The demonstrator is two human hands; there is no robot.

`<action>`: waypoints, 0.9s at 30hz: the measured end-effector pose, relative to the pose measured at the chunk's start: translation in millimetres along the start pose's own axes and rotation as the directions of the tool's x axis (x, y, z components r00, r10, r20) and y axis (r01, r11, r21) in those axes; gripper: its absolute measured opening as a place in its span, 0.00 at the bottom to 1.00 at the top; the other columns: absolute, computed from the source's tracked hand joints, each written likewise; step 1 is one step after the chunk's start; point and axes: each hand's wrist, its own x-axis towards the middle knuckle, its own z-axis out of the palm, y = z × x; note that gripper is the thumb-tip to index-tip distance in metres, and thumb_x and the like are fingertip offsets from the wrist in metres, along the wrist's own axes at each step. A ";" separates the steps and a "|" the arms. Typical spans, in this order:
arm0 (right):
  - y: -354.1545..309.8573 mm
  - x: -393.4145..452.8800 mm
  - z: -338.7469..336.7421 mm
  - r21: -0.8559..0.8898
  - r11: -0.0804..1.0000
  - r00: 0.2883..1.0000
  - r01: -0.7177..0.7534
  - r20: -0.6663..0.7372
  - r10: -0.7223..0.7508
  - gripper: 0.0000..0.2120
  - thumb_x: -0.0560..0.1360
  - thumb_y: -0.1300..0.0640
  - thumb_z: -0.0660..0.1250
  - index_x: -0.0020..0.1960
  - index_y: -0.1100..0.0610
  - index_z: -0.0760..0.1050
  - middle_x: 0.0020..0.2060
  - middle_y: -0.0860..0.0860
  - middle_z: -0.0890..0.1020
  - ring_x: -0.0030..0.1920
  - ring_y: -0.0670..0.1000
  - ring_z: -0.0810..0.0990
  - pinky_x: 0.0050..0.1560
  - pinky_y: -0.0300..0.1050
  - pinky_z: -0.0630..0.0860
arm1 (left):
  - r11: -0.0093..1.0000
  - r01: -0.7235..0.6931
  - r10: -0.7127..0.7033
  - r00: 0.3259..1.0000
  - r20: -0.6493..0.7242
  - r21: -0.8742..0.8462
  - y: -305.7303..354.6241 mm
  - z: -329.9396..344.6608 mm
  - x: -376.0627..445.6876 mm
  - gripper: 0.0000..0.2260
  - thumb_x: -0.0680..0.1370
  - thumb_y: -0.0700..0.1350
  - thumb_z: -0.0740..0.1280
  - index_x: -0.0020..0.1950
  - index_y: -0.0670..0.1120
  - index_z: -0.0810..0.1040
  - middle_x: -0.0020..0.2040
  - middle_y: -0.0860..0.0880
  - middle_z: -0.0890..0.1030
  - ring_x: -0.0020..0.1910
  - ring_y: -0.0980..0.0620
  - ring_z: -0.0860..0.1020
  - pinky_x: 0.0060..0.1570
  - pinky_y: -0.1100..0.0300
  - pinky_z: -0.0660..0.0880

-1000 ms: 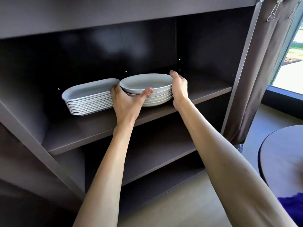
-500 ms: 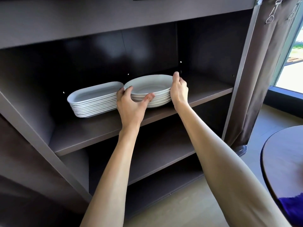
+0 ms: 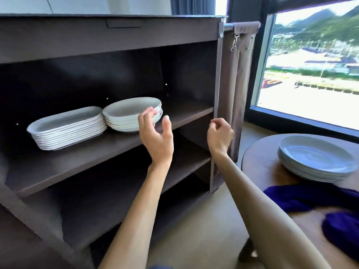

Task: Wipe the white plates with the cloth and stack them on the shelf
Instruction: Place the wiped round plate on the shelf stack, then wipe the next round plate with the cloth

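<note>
Now, at far left on the shelf [image 3: 81,162], the stack of oblong dishes [image 3: 68,129] sat touching the round plate stack [image 3: 132,115], which both hands had gripped half a second before. The left hand [image 3: 155,136] had come off it, fingers loosely spread and empty; the right hand [image 3: 219,134] hung empty, fingers loosely curled. That plate looked delivered. Farther right, more white plates [image 3: 314,158] waited on the round table [image 3: 258,162] beside the blue cloth [image 3: 303,199].

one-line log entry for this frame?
left hand: empty | right hand: empty | round white plate stack: on brown shelf | blue cloth: table
</note>
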 end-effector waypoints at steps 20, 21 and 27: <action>134.0 -64.5 -256.8 -0.811 0.524 0.963 -0.261 -0.182 0.197 0.25 0.80 0.49 0.59 0.69 0.66 0.72 0.76 0.64 0.64 0.76 0.62 0.61 0.74 0.57 0.58 | 0.909 0.395 -0.344 0.536 0.771 0.131 98.1 108.4 -210.9 0.14 0.78 0.42 0.70 0.63 0.44 0.78 0.50 0.48 0.82 0.48 0.49 0.81 0.51 0.57 0.77; 136.4 -63.2 -255.7 -0.815 0.521 0.966 -0.254 -0.182 0.186 0.25 0.80 0.49 0.58 0.69 0.65 0.72 0.76 0.64 0.64 0.76 0.62 0.61 0.74 0.57 0.58 | 0.891 0.426 -0.376 0.501 0.780 0.156 96.2 119.9 -212.4 0.12 0.78 0.44 0.70 0.61 0.45 0.79 0.50 0.48 0.82 0.48 0.49 0.81 0.51 0.58 0.76; 144.9 -64.1 -258.5 -0.812 0.540 0.974 -0.221 -0.156 0.165 0.23 0.80 0.49 0.57 0.69 0.63 0.73 0.77 0.62 0.64 0.77 0.60 0.60 0.77 0.57 0.54 | 0.727 0.651 -0.541 0.348 0.766 0.218 97.4 192.6 -228.9 0.11 0.78 0.55 0.67 0.41 0.51 0.73 0.46 0.42 0.85 0.43 0.42 0.84 0.52 0.47 0.82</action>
